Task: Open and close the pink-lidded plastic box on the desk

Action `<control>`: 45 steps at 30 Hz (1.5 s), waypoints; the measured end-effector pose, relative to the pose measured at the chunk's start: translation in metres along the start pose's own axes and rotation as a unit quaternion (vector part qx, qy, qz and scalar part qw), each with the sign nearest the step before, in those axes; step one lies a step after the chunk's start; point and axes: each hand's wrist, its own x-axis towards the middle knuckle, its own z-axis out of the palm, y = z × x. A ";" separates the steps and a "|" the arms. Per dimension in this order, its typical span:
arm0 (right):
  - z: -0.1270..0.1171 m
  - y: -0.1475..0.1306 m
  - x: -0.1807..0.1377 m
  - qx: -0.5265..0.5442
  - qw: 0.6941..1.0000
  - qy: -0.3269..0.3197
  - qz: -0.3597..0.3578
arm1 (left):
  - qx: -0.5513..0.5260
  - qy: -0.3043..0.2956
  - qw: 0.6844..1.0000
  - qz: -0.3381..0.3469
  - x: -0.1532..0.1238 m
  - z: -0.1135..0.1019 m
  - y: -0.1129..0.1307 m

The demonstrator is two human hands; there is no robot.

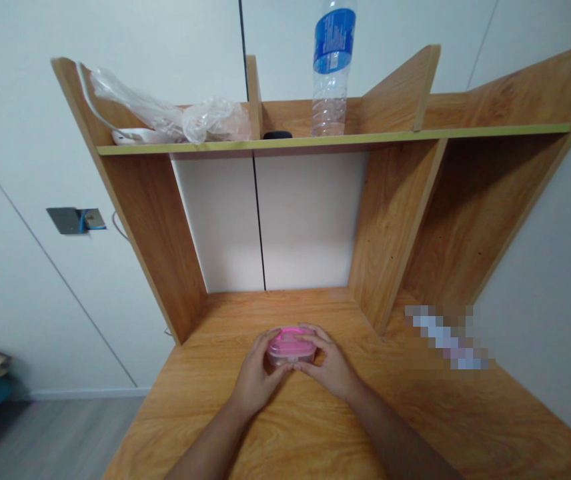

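A small clear container with a pink lid (289, 345) sits on the wooden desk (315, 427) in front of me. My left hand (256, 377) cups its left side, fingers curled around the wall and lid edge. On its right side, my right hand (330, 367) grips it with the fingers over the lid's rim. Both hands touch the container, which rests on the desk top.
A shelf (335, 139) above the desk holds a clear water bottle with a blue label (333, 67), crumpled plastic bags (185, 117) and a small black object (277, 135). A wooden divider (390, 227) stands to the right. A blurred patch (448, 337) lies at right.
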 end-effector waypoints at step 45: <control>0.005 0.008 0.003 -0.102 0.994 0.023 -0.017 | 0.118 -0.001 0.993 0.023 -0.004 0.005 0.001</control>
